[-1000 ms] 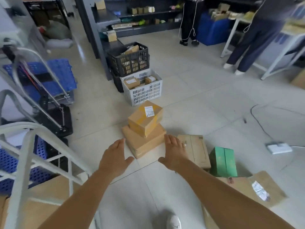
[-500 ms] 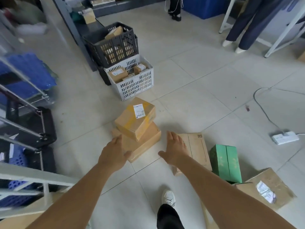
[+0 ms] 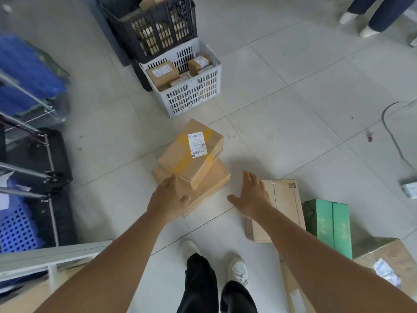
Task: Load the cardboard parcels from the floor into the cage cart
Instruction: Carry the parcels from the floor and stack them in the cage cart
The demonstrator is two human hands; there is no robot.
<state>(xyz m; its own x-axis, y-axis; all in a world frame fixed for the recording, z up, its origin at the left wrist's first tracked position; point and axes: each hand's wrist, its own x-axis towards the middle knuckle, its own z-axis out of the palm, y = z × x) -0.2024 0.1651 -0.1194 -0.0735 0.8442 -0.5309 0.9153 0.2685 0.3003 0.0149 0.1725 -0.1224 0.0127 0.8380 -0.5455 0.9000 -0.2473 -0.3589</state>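
Observation:
Two stacked cardboard parcels lie on the floor in front of me. The upper parcel [image 3: 191, 154] has yellow tape and a white label; the lower parcel [image 3: 214, 184] is wider and flatter. My left hand [image 3: 167, 198] is over the near left corner of the lower parcel, fingers spread. My right hand [image 3: 251, 195] hovers open just right of the stack, above a flat parcel [image 3: 286, 204]. A green box [image 3: 327, 224] and a labelled parcel [image 3: 388, 263] lie further right. The cage cart's grey frame [image 3: 52, 256] is at lower left with cardboard inside.
A white crate [image 3: 194, 91] and a black crate [image 3: 155, 26] holding small parcels stand beyond the stack. Folded trolleys and blue platforms [image 3: 27, 71] crowd the left. A power strip [image 3: 409, 189] and its cable lie at right. A person's legs [image 3: 372, 12] are at top right.
I have stepped closer and looked further down. Both hands have come down to the parcel stack, the left one reaching its near left corner, the right one nearing its right side.

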